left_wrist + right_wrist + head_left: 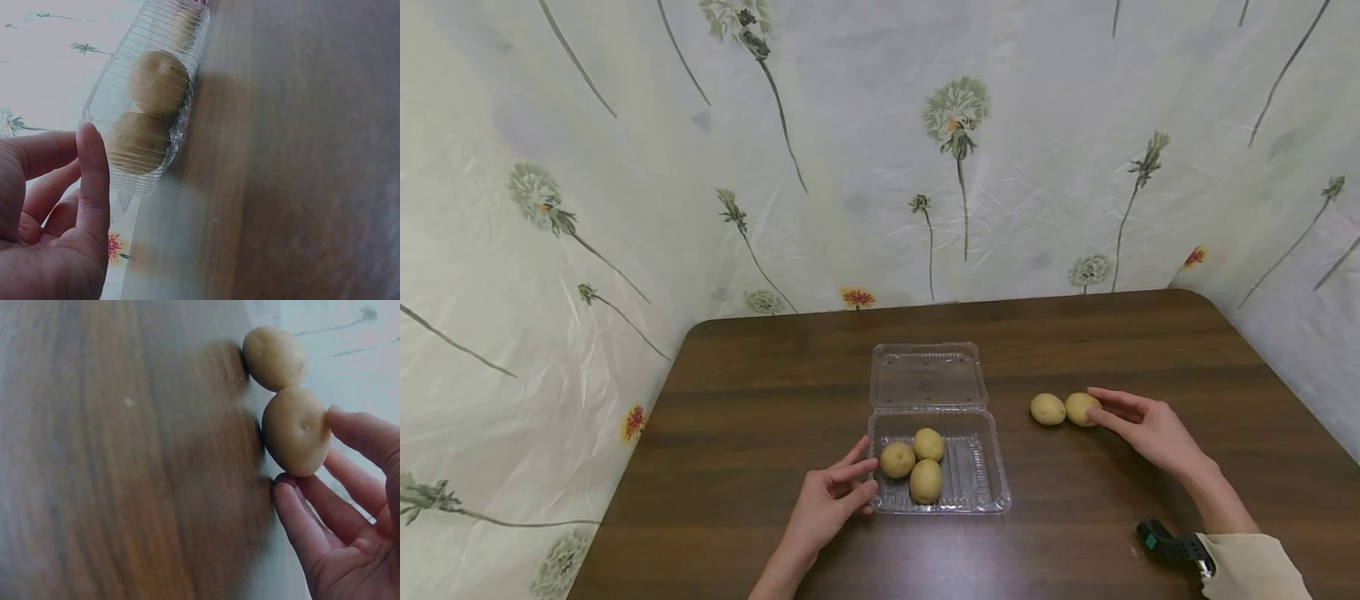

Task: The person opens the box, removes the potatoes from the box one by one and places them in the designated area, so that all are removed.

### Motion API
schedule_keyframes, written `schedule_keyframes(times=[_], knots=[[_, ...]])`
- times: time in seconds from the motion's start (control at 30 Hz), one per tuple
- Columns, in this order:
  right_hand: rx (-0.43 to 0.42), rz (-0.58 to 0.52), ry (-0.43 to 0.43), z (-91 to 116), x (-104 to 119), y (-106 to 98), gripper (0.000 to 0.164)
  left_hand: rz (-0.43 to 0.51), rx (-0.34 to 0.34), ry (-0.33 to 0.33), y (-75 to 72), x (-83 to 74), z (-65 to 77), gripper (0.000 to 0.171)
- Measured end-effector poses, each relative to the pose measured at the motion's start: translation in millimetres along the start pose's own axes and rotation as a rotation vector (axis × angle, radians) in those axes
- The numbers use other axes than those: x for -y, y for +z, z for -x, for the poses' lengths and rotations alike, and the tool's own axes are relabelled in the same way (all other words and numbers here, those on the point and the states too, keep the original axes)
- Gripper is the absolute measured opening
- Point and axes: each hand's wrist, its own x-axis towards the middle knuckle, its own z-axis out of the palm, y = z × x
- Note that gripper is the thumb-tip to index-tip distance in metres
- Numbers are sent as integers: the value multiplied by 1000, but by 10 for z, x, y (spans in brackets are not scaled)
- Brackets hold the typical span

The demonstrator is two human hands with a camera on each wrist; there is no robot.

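Observation:
A clear plastic clamshell container (973,467) lies with its lid (928,379) folded back on the brown table. Three potatoes sit inside, one at the left (897,460), one at the back (928,445) and one nearer the front (926,482). My left hand (831,504) pinches the container's left rim between thumb and fingers; the left wrist view shows the thumb (92,181) against that rim. To the right of the container, my right hand (1150,429) holds a potato (297,431) between thumb and fingers. Another potato (1047,409) touches it on the left.
A black strap with a small device (1172,546) is at my right wrist, above a pale sleeve (1255,567). Behind the wooden table (760,392) hangs a flower-printed sheet (865,167), which also runs along both sides.

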Motion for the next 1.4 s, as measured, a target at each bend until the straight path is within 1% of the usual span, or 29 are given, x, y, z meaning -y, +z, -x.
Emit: schedule_keyframes(times=[0.47,0.63,0.8,1.07,1.2,1.3,1.4], knots=[[-16,13,6,10,10,-5,57,0,4,12,8,5,11,34],[-42,21,1,13,3,-17,58,-5,3,16,2,-3,5,35],[-87,18,-10,73,7,-32,56,-9,4,19,1,-5,5,35],[-216,124,-26,196,-16,-46,50,-12,0,20,-2,2,4,36],[-257,140,-40,238,-18,-26,43,-15,-2,20,-3,2,1,36],[-248,124,-48,281,22,5,37,-18,-3,19,-2,0,1,36],[-210,95,-58,331,90,59,34,-14,-2,16,1,-2,3,36]])
